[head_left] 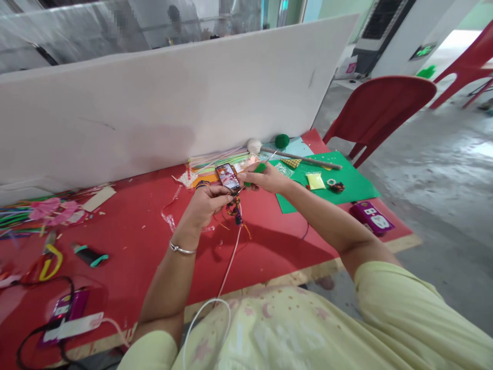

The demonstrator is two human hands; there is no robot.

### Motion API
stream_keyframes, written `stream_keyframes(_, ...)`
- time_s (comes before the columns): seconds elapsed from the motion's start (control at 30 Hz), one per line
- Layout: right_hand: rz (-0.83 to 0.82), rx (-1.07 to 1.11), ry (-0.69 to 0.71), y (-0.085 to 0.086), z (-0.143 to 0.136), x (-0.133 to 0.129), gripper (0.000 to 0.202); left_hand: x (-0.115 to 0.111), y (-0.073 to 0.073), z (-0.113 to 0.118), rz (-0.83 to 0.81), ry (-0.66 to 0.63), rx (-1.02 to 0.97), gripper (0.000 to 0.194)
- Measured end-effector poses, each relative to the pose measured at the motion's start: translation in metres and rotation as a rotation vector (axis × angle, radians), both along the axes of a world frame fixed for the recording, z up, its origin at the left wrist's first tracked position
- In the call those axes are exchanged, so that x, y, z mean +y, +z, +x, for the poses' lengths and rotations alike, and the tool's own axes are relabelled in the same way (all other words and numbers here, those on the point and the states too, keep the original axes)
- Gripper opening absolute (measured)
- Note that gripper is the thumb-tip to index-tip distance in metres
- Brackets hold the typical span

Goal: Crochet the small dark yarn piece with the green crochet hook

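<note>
My left hand (212,201) pinches a small piece of dark and orange knotted cord work (235,209), whose loose ends hang below the fingers. My right hand (265,179) is closed around a green-handled tool (261,168) with a thin metal shaft sticking out up and to the right. A second metal tip seems to reach toward the cord work; its exact shape is too small to tell. Just beyond both hands, a phone (228,177) shows a lit picture. A pink-white cable (231,257) runs from near the phone toward my body.
On the red table (134,246) lie yellow-handled scissors (51,262), a black-and-teal cutter (90,255) and pipe cleaners (15,218). A green sheet (346,177) carries a yellow packet (316,181). A purple box (372,218) sits at the right. A white panel (154,108) stands behind; a red chair (381,110) is beyond.
</note>
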State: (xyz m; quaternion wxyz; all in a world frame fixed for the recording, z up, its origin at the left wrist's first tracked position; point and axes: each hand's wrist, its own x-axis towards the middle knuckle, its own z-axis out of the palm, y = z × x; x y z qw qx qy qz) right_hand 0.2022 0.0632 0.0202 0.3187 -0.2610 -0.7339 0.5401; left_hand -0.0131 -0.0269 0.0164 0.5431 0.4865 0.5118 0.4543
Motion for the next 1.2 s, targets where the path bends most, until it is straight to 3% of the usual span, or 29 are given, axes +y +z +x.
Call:
stream_keyframes(0.2,0.138,-0.025,-0.057,0.0,0.002,-0.004,0.046,0.001,-0.004,-0.001,0.017,0.009,0.057,0.015)
stream_keyframes(0.47,0.254,-0.002,-0.086,0.001,0.002,-0.013,0.048,-0.001,0.004,0.004,0.056,0.029,0.038,0.015)
stream_keyframes(0.7,0.889,-0.049,-0.185,-0.025,-0.013,-0.039,0.026,0.002,0.0,0.017,0.059,0.199,-0.236,0.038)
stream_keyframes(0.8,1.026,-0.115,-0.26,-0.039,-0.016,-0.044,0.024,0.004,-0.003,0.021,0.05,0.2,-0.332,0.037)
stream_keyframes(0.97,1.123,-0.062,-0.298,-0.047,-0.012,-0.044,0.023,0.004,-0.002,0.018,0.029,0.131,-0.412,0.033)
stream_keyframes(1.2,1.147,0.103,-0.077,-0.038,0.0,-0.029,0.031,0.0,0.005,0.005,-0.092,-0.064,-0.354,0.039)
